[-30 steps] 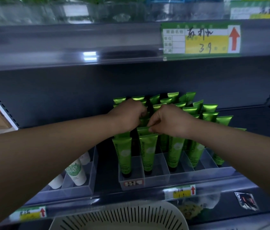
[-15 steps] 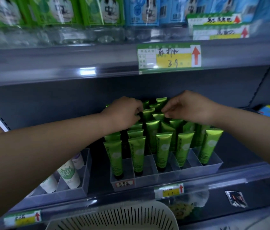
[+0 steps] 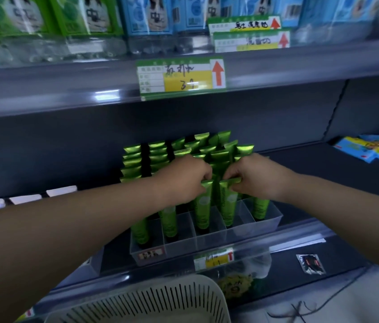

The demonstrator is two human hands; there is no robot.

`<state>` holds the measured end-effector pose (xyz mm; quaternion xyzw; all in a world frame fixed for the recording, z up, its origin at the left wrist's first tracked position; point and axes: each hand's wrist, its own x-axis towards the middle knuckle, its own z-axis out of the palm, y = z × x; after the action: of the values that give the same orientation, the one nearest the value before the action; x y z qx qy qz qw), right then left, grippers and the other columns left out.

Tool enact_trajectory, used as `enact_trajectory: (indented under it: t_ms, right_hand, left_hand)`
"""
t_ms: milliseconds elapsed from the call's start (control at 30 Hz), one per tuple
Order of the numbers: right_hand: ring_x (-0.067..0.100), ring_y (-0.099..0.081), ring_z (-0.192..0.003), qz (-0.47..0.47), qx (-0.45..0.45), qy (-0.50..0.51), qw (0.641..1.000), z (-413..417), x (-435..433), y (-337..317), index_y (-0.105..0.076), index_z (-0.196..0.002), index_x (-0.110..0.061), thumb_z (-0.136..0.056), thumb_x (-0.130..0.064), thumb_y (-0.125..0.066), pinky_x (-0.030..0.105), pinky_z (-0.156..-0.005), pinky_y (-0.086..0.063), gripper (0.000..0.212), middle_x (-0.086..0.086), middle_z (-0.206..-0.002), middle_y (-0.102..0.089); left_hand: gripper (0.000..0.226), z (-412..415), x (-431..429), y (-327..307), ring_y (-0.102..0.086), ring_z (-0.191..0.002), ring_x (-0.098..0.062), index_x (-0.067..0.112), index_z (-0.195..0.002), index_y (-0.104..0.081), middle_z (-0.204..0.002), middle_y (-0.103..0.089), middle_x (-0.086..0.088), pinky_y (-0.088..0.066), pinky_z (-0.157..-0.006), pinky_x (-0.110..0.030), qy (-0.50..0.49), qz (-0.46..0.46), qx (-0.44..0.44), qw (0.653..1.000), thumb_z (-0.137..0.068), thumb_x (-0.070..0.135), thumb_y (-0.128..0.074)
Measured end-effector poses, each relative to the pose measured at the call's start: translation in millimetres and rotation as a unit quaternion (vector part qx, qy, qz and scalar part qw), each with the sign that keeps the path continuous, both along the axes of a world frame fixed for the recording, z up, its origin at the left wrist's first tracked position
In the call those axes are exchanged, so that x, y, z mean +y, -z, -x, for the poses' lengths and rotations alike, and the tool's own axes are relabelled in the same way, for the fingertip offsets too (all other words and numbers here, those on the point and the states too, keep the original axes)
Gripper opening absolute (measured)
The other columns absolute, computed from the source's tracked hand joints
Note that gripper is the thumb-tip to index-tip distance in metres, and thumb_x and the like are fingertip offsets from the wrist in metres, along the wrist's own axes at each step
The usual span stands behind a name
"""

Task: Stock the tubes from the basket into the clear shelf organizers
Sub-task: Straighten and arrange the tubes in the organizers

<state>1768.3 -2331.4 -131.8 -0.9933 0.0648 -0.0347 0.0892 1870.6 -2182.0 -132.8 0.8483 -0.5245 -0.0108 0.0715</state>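
Tubes: glossy green plastic tubes [image 3: 135, 159] stand cap-down in tight rows inside the clear plastic divided organizer [image 3: 207, 240], on the dark grey metal shelf [image 3: 323, 166].
Left hand: the left hand [image 3: 187, 180] pinches the flat crimped top of a front-row tube [image 3: 203, 203] between thumb and fingers.
Right hand: the right hand [image 3: 253, 176] pinches the crimp of the neighbouring tube [image 3: 229, 201] in the next compartment.
Handling: probably light and soft-walled, with a slick skin. The crimped end looks stiffest and is the best hold. On narrow caps they likely tip easily.
Basket: the cream slotted plastic basket [image 3: 151, 301] sits at the lower edge, in front of the shelf. Whether tubes remain inside cannot be told.
Around: a green-and-yellow price tag [image 3: 181, 76] overhead, white boxes [image 3: 25, 199] at left, blue packets [image 3: 368, 148] at right, a small foil sachet [image 3: 311, 264] on the lower ledge.
In the way: close-packed neighbours and thin dividers leave little finger room. The upper shelf limits lifting.
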Motion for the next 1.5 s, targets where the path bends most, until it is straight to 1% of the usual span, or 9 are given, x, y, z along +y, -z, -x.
enact_trajectory:
  t_ms: [100,200,300,567,800,967,1133,1333,1500]
  right_hand:
    - [0.016,-0.058,-0.111,0.000,-0.011,0.009,1.000,0,-2,5,-0.065,-0.118,-0.022,-0.086,-0.020,-0.064,0.016,-0.078,-0.036,0.032,0.000,-0.119,-0.066]
    - [0.016,-0.058,-0.111,-0.006,-0.026,0.012,1.000,0,-4,7,-0.066,-0.117,-0.020,-0.087,-0.021,-0.064,0.018,-0.081,-0.040,0.030,0.001,-0.118,-0.066]
    - [0.016,-0.059,-0.110,-0.019,-0.041,0.019,0.999,-1,-6,8,-0.067,-0.115,-0.019,-0.087,-0.021,-0.065,0.015,-0.077,-0.037,0.029,0.000,-0.116,-0.067]
    - [0.018,-0.060,-0.109,-0.036,-0.049,0.016,0.998,-5,-2,11,-0.067,-0.114,-0.017,-0.086,-0.020,-0.066,0.022,-0.087,-0.045,0.028,0.003,-0.116,-0.067]
    - [0.016,-0.061,-0.106,-0.041,-0.037,0.013,0.998,-1,0,6,-0.066,-0.115,-0.018,-0.083,-0.024,-0.068,0.031,-0.091,-0.050,0.032,0.001,-0.114,-0.068]
    - [0.009,-0.064,-0.092,-0.105,-0.062,0.035,0.992,-6,3,-11,-0.070,-0.106,-0.017,-0.077,-0.036,-0.075,0.027,-0.088,-0.051,0.035,-0.002,-0.099,-0.071]
    - [0.012,-0.063,-0.097,-0.089,-0.075,0.049,0.992,-21,8,-23,-0.072,-0.101,-0.015,-0.081,-0.031,-0.071,0.027,-0.088,-0.049,0.025,0.000,-0.099,-0.071]
    - [0.019,-0.063,-0.097,-0.042,-0.035,0.033,0.998,-43,19,-15,-0.073,-0.098,-0.013,-0.081,-0.024,-0.068,0.031,-0.085,-0.050,0.021,0.004,-0.098,-0.072]
    - [0.020,-0.064,-0.093,-0.023,-0.011,0.036,0.999,-56,19,-8,-0.075,-0.093,-0.012,-0.083,-0.019,-0.064,0.029,-0.083,-0.052,0.016,0.006,-0.097,-0.072]
  left_hand:
    - [0.031,-2,-1,3,-0.058,-0.105,-0.022,0.016,-0.118,-0.062,-0.114,-0.063,-0.007,-0.051,-0.087,-0.035,-0.004,-0.018,-0.023,1.000,-0.087,0.012,-0.060]
    - [0.030,-3,1,4,-0.057,-0.106,-0.023,0.016,-0.119,-0.061,-0.115,-0.062,-0.007,-0.050,-0.087,-0.035,-0.013,-0.023,-0.037,0.999,-0.089,0.013,-0.059]
    - [0.030,-4,3,5,-0.059,-0.103,-0.023,0.017,-0.118,-0.063,-0.113,-0.063,-0.006,-0.051,-0.086,-0.037,-0.017,-0.032,-0.046,0.998,-0.089,0.012,-0.058]
    - [0.029,-4,6,6,-0.061,-0.093,-0.023,0.019,-0.113,-0.064,-0.103,-0.066,-0.006,-0.053,-0.080,-0.038,-0.009,-0.037,-0.055,0.998,-0.088,0.009,-0.056]
    - [0.026,-4,8,4,-0.062,-0.097,-0.022,0.016,-0.113,-0.065,-0.106,-0.066,-0.005,-0.053,-0.082,-0.036,-0.009,-0.031,-0.052,0.998,-0.087,0.014,-0.058]
    - [0.021,-9,10,-13,-0.065,-0.092,-0.015,0.017,-0.102,-0.069,-0.099,-0.071,0.001,-0.053,-0.083,-0.032,-0.026,0.026,-0.013,0.999,-0.087,0.031,-0.063]
    - [0.017,-31,7,-30,-0.065,-0.094,-0.019,0.014,-0.101,-0.070,-0.097,-0.072,-0.002,-0.051,-0.085,-0.033,-0.049,0.101,-0.019,0.994,-0.087,0.019,-0.063]
    - [0.025,-49,-11,-23,-0.065,-0.098,-0.022,0.012,-0.103,-0.071,-0.101,-0.072,-0.006,-0.051,-0.086,-0.033,-0.044,0.040,-0.021,0.998,-0.078,0.011,-0.069]
    - [0.024,-54,-19,-12,-0.064,-0.097,-0.021,0.014,-0.103,-0.070,-0.103,-0.070,-0.006,-0.050,-0.082,-0.028,-0.026,-0.004,-0.037,0.999,-0.079,0.008,-0.066]
